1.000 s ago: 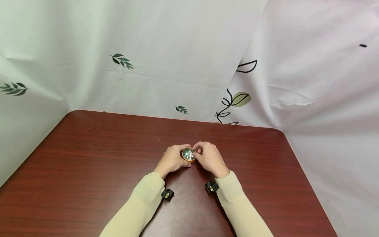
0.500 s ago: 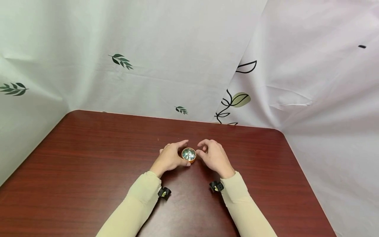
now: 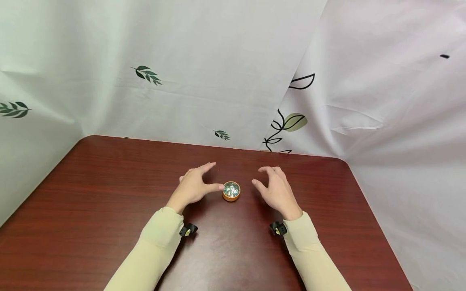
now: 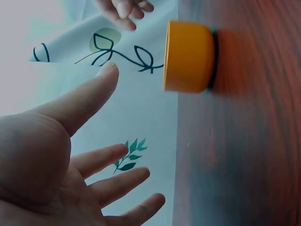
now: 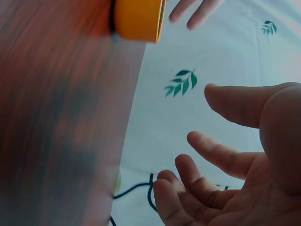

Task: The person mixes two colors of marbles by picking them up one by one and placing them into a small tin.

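Note:
On the table stands a small round orange container-like object [image 3: 231, 191] with a shiny, silvery, glassy top. From the left wrist its smooth orange side [image 4: 189, 56] shows, with a dark ring at the base. My left hand [image 3: 193, 186] is just left of it, thumb spread from the straight fingers. In the head view that thumb overlaps the object's edge, but the left wrist view shows a gap between them. To the right, my right hand [image 3: 278, 192] is held clear of the object, its fingers loosely bent around nothing.
The object rests on a dark red wood-grain table [image 3: 109, 210] with rounded far corners. White cloth [image 3: 204, 81] printed with leaves hangs behind the table and on both sides. Each wrist wears a small black camera mount [image 3: 188, 230].
Both hands have drawn away from the orange object, the left one leftward and the right one rightward. Earlier the left hand held its side while right fingers touched its top. The object stays put.

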A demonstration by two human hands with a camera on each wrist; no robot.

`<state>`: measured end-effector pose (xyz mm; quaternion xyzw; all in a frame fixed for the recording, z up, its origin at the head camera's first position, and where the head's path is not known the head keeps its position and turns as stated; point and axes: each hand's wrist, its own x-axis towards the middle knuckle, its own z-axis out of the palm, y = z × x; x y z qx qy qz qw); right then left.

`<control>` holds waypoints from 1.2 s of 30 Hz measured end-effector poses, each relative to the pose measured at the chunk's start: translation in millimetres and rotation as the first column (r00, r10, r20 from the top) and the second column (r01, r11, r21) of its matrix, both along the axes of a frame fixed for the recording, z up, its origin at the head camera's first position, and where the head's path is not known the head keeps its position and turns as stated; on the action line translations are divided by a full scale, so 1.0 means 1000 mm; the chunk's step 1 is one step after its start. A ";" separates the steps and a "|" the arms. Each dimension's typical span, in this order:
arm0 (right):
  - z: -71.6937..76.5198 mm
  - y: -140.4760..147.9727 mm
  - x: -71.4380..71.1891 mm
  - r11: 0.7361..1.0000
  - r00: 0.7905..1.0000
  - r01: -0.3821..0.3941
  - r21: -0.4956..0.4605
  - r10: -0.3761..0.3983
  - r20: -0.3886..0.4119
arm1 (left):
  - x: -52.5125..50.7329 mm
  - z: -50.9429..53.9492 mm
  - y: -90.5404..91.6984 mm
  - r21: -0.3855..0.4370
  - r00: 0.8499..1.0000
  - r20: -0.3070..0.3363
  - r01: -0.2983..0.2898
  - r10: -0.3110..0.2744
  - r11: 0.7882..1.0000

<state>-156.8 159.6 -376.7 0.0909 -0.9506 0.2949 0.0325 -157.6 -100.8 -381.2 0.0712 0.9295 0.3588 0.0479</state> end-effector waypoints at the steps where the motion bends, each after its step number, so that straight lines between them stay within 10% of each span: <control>1: 0.000 0.002 0.000 1.000 1.000 0.007 0.005 -0.007 0.001 | 0.000 0.001 -0.002 -0.003 1.000 -0.007 -0.004 0.004 1.000; 22: -0.002 0.025 -0.002 0.998 0.997 0.022 0.062 -0.017 -0.075 | 0.003 0.001 -0.026 -0.174 0.992 -0.099 -0.096 0.080 0.980; 36: -0.004 0.024 -0.003 0.991 0.999 0.032 0.130 -0.030 -0.019 | 0.009 -0.002 -0.037 -0.259 0.998 -0.014 -0.060 0.058 0.964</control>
